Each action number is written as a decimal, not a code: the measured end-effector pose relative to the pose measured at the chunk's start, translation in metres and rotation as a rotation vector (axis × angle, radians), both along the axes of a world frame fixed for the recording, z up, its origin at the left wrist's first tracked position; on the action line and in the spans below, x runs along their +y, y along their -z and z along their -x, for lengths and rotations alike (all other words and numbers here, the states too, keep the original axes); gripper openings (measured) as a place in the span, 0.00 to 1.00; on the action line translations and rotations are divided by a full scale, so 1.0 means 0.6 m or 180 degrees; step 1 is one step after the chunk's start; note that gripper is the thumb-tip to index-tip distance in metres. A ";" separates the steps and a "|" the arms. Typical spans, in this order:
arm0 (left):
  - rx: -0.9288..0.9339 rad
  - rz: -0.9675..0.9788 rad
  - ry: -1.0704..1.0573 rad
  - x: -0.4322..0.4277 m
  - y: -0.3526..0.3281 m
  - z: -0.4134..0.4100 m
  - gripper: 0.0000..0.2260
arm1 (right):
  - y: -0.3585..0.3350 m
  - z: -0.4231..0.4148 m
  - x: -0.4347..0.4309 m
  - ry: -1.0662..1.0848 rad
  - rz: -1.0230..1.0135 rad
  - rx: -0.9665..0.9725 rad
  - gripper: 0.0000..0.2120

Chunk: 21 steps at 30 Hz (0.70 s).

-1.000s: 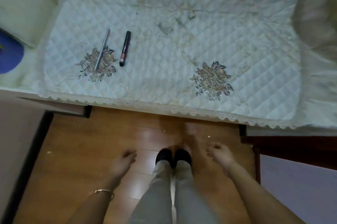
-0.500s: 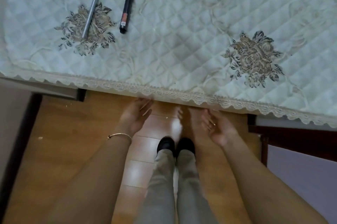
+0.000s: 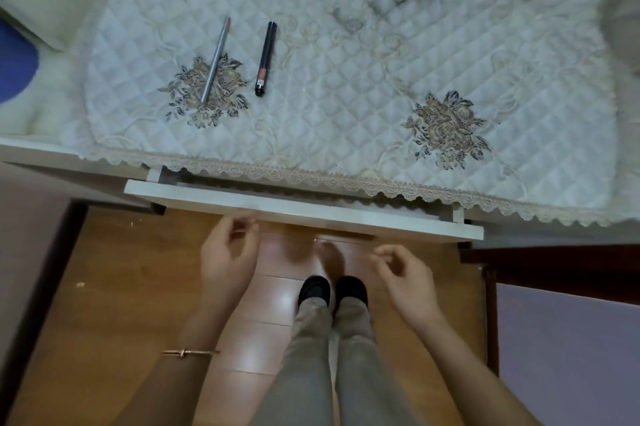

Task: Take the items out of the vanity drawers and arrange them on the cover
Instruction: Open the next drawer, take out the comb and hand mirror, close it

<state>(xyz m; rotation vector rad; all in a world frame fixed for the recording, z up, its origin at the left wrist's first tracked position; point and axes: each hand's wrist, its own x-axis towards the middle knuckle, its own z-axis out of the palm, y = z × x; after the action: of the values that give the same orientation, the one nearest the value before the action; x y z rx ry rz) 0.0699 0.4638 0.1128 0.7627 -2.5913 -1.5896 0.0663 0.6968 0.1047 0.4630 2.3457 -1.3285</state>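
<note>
A white quilted cover (image 3: 346, 86) with embroidered flowers lies over the vanity top. On its left part rest a thin silver pencil (image 3: 215, 60) and a black tube (image 3: 265, 58), side by side. Below the lace hem, the cream front of the middle drawer (image 3: 301, 212) stands out a little way; its inside is hidden under the cover's edge. My left hand (image 3: 227, 255) hovers just below the drawer front, fingers curled and apart, holding nothing. My right hand (image 3: 405, 275) is lower and to the right, also loosely curled with nothing in it.
Wooden floor (image 3: 114, 287) lies under the vanity, with my legs and black shoes (image 3: 330, 290) between the hands. A dark wooden piece (image 3: 540, 264) stands at right, a blue object (image 3: 15, 70) at the far left, and a gold bracelet (image 3: 188, 353) circles my left wrist.
The middle drawer has slid out from under the lace hem. Both hands have drawn back from the vanity edge, fingers curling.
</note>
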 end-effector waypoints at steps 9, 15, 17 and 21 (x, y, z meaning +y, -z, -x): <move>-0.0450 0.1825 0.1817 -0.069 0.004 0.073 0.20 | -0.029 0.067 0.027 -0.1058 -0.1766 0.0761 0.16; -0.0401 0.1324 0.1504 -0.063 -0.009 0.050 0.11 | -0.037 0.055 0.035 -0.1248 -0.1612 0.0522 0.13; -0.0501 0.1334 0.1493 -0.065 -0.011 0.027 0.11 | -0.041 0.038 0.037 -0.1302 -0.1479 0.0382 0.13; -0.0565 0.1471 0.1520 -0.065 -0.008 -0.027 0.12 | -0.051 0.000 0.038 -0.1390 -0.1314 -0.0042 0.20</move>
<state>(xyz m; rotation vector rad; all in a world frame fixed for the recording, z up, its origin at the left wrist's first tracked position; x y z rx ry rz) 0.0864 0.4247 0.1173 0.2710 -3.2666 -0.9276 0.0666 0.7196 0.1351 0.0592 2.5194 -0.6455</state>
